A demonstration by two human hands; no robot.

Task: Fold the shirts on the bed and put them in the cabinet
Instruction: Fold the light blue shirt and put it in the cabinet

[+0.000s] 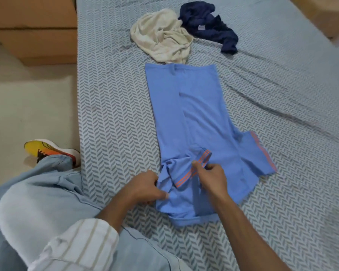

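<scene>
We see the light blue shirt (pixel 194 118) flat on the bed (pixel 110 106) w/ our left hand (pixel 145 187) pinching its near edge & right hand (pixel 211 178) gripping the orange-striped sleeve (pixel 196 169), cream shirt (pixel 160 36) & navy shirt (pixel 207 22) crumpled beyond it.

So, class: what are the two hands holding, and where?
Both grip the light blue shirt: left hand at its shoulder edge, right hand on the striped sleeve.

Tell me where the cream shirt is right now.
In the head view, the crumpled cream cotton shirt lies at the far end of the patterned grey bed sheet, touching the crumpled navy shirt on its right, just beyond the light blue shirt.
</scene>
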